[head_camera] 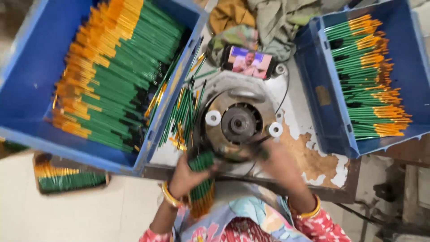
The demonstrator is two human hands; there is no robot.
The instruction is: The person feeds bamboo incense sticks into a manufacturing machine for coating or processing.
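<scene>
A bundle of green-handled paintbrushes [201, 181] with orange bristle ends stands roughly upright at the near edge of the counter [313, 157], clamped in the left hand [186, 177], whose fingers wrap around its middle; the orange tips point down toward the person's lap. The right hand [277, 163] is blurred, reaching in just beside a round metal machine head [238, 122]; it seems to pinch a single dark brush [257, 145], though whether its fingers are closed I cannot tell. Two small white rollers [213, 118] sit on either side of the machine's dark hub. Loose green brushes [181, 114] lie scattered on the counter to the left of the machine. Beyond them a large blue crate [27, 67] is packed with rows of brushes, and a smaller blue crate [313, 80] on the right holds another stack. A phone [247, 62] with a lit screen leans against crumpled cloth [268, 18] behind the machine.
</scene>
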